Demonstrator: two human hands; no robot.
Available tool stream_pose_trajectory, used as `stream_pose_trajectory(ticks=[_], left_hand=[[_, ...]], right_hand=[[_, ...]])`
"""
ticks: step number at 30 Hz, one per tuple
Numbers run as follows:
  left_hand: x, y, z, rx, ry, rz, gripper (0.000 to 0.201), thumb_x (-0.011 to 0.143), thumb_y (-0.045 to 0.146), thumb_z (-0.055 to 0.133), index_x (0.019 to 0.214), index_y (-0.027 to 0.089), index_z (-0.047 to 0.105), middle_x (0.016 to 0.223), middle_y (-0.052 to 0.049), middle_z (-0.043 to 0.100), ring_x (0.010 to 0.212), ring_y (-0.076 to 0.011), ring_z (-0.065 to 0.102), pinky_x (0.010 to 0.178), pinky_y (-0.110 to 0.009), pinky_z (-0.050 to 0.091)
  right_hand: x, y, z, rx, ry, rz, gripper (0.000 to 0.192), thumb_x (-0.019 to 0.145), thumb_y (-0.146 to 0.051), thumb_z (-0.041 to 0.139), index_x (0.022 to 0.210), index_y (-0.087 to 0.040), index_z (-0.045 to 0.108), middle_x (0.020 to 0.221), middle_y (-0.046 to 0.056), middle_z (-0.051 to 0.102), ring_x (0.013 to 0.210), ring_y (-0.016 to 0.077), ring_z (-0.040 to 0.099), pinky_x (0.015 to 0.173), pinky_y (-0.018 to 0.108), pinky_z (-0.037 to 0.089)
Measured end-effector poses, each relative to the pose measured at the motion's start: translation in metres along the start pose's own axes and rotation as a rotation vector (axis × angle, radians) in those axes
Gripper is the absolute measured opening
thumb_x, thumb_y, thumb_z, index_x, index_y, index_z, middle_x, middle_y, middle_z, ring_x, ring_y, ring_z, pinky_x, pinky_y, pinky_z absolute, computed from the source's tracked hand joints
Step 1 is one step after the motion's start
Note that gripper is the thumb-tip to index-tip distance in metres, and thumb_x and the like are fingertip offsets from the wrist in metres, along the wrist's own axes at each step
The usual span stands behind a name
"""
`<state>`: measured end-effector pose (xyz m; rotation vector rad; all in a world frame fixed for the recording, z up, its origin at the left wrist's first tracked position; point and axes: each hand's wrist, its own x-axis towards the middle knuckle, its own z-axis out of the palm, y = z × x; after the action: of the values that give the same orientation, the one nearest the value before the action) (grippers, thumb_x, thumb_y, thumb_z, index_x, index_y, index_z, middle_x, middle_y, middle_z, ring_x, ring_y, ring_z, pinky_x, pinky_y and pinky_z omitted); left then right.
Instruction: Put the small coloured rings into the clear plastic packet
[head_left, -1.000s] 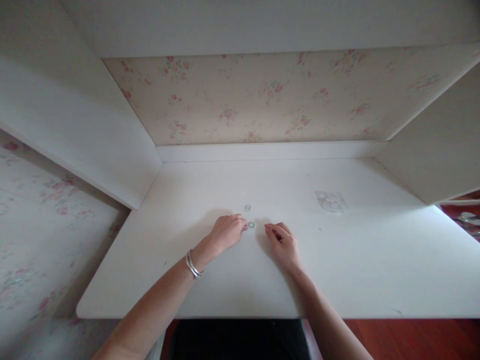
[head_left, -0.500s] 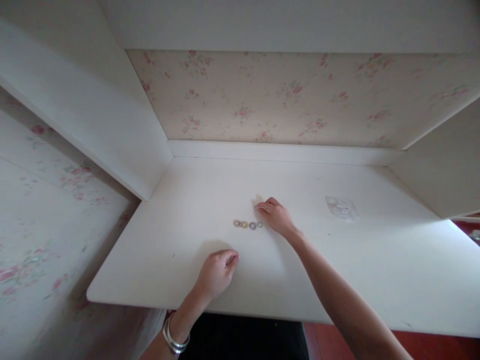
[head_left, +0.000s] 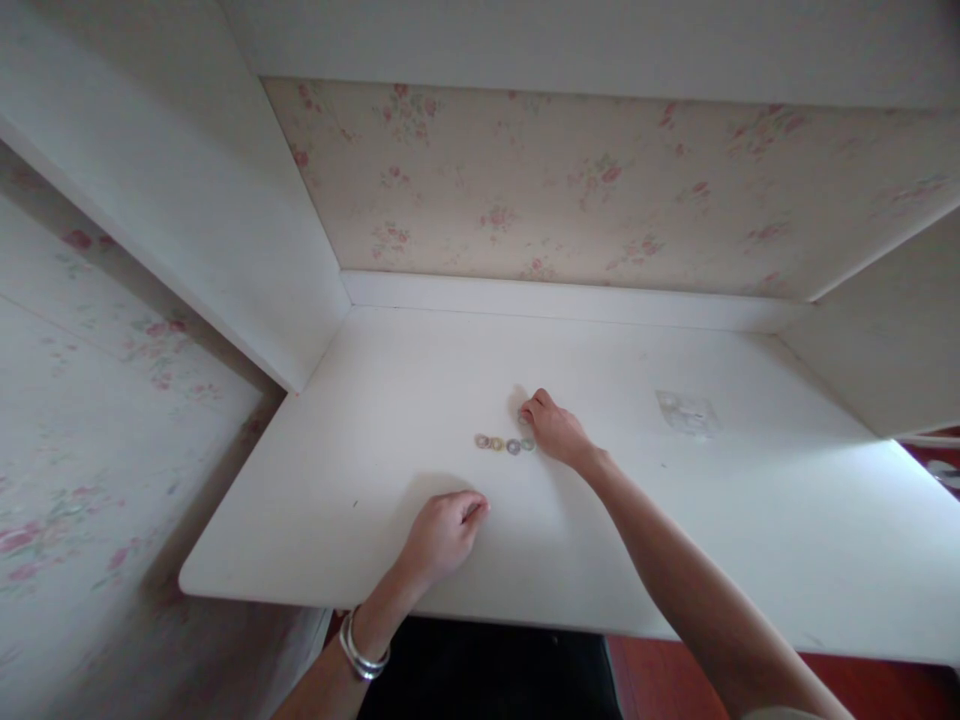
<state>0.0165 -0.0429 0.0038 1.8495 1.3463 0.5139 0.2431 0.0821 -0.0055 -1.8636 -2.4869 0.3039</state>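
Currently the right hand (head_left: 556, 430) is extended over the middle of the white bench (head_left: 750, 520), its fingers (head_left: 526, 411) curled in narrow and bunched at their tips; whether they pinch something small cannot be told at this size. Just beside those fingertips, on the near-left side, lies a short row of small rings (head_left: 505, 443) — four are visible, set edge to edge in a line running left to right, flat on the bench surface, the rightmost just beside the hand. The left hand (head_left: 444, 535) rests nearer the front edge of the bench, well apart from the rings, its fingers folded loosely under into a near fist with nothing visibly held. A silver bangle (head_left: 362, 655) sits on the left wrist, just past the bench edge. Further right on the bench, well apart from both hands, lies a small clear plastic bag (head_left: 686, 412) — flat, contents not distinguishable. Floral wallpaper (head_left: 570, 190) backs the recess.
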Motion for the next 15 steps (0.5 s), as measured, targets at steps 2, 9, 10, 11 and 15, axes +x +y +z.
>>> stream_pose_trajectory(ticks=[2, 9, 10, 11, 15], left_hand=[[-0.001, 0.000, 0.000, -0.007, 0.005, 0.004, 0.030, 0.091, 0.036, 0.040, 0.083, 0.020, 0.065, 0.071, -0.001, 0.065, 0.062, -0.0120, 0.056, 0.057, -0.021, 0.037], [-0.001, -0.001, 0.000, 0.020, 0.012, 0.005, 0.029, 0.090, 0.034, 0.040, 0.081, 0.020, 0.064, 0.066, 0.000, 0.063, 0.058, -0.0114, 0.054, 0.055, -0.021, 0.036], [0.000, -0.001, 0.001, 0.020, 0.012, 0.004, 0.029, 0.090, 0.034, 0.041, 0.082, 0.020, 0.064, 0.067, 0.000, 0.064, 0.058, -0.0115, 0.054, 0.055, -0.020, 0.036], [0.000, -0.001, 0.001, 0.018, 0.010, 0.004, 0.029, 0.090, 0.035, 0.041, 0.082, 0.020, 0.065, 0.068, 0.000, 0.064, 0.059, -0.0115, 0.055, 0.056, -0.020, 0.037], [0.000, -0.002, 0.001, 0.018, 0.003, -0.001, 0.030, 0.090, 0.036, 0.040, 0.084, 0.020, 0.065, 0.067, 0.000, 0.065, 0.059, -0.0119, 0.056, 0.056, -0.021, 0.037]], right_hand=[[-0.001, 0.003, 0.000, 0.019, 0.032, 0.014, 0.030, 0.096, -0.030, 0.030, 0.104, -0.021, 0.058, 0.108, 0.007, 0.050, 0.076, 0.0120, 0.057, 0.062, 0.024, 0.038], [-0.009, 0.015, -0.005, 0.059, 0.108, -0.035, 0.025, 0.094, -0.029, 0.038, 0.105, -0.024, 0.060, 0.108, 0.003, 0.054, 0.079, 0.0117, 0.058, 0.068, 0.023, 0.039], [-0.009, 0.015, -0.006, 0.056, 0.103, -0.043, 0.025, 0.094, -0.029, 0.038, 0.104, -0.024, 0.061, 0.108, 0.003, 0.054, 0.079, 0.0116, 0.058, 0.068, 0.023, 0.038], [-0.008, 0.015, -0.007, 0.050, 0.092, -0.048, 0.025, 0.094, -0.029, 0.038, 0.104, -0.025, 0.061, 0.107, 0.003, 0.054, 0.079, 0.0115, 0.058, 0.068, 0.023, 0.038], [-0.002, 0.013, -0.010, 0.013, 0.036, -0.074, 0.026, 0.094, -0.029, 0.037, 0.102, -0.026, 0.062, 0.105, 0.002, 0.054, 0.080, 0.0113, 0.058, 0.065, 0.022, 0.037]])
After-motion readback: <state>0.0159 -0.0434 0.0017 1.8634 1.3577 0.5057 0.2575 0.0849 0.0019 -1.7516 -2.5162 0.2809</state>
